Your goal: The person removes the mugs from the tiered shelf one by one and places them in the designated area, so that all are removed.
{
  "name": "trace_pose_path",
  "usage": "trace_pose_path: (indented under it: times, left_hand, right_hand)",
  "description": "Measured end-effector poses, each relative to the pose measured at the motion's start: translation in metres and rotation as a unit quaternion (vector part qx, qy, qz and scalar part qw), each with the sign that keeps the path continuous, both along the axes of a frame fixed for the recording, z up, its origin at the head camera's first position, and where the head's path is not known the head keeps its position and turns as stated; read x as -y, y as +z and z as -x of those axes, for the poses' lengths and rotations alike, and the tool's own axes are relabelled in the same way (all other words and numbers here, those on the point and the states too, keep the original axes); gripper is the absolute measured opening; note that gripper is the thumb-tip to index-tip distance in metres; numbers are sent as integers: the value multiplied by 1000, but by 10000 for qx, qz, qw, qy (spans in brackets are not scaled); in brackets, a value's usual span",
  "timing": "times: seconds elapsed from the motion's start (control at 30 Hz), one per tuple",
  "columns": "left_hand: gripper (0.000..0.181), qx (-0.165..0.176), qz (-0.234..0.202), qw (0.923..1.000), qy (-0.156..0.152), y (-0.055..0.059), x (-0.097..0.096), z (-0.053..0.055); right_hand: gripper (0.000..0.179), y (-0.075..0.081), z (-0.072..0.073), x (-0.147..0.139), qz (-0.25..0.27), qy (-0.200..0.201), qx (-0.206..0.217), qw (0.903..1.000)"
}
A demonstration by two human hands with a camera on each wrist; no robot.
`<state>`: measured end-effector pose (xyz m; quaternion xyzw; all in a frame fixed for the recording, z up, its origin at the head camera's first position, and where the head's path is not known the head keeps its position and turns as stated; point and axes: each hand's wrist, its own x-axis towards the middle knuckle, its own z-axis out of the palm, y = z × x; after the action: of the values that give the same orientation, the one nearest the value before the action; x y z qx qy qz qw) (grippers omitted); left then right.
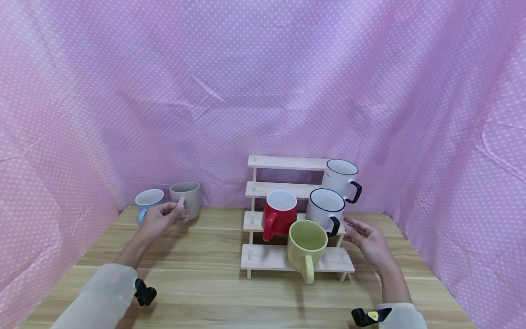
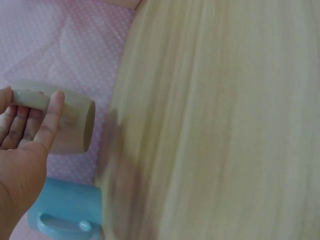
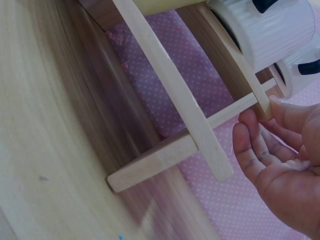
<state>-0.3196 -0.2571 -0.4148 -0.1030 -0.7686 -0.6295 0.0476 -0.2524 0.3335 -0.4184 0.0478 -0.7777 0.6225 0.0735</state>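
My left hand pinches the handle of a grey-beige mug. In the left wrist view, pink cloth shows between that mug's base and the tabletop. A light blue mug stands just left of it. My right hand is at the right side of a wooden tiered display shelf, thumb and fingers pinching the end of one board. On the shelf stand a yellow-green mug at the lowest step, a red mug, and two white mugs with black handles, one nearer, one higher.
The wooden tabletop runs beneath everything. Pink dotted cloth hangs behind it and at both sides. The bare left part of the shelf's top board rises toward the back.
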Motion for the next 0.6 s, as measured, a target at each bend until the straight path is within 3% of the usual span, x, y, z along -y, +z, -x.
trace_pose_path:
  times: [0.13,0.33,0.6]
  left_hand:
    - [42,-10,-165,9999,39,-7,3,0]
    - [44,-26,-68,10000,59,-16,9,-3]
    - [41,-129,-401,9991,-56,-27,15,-3]
  right_hand:
    - [51,0,0,0,-2,-5,-20,10000]
    - [51,1,-2,2,-28,-24,-31,10000]
    - [49,3,-3,3,-142,-138,-73,9998]
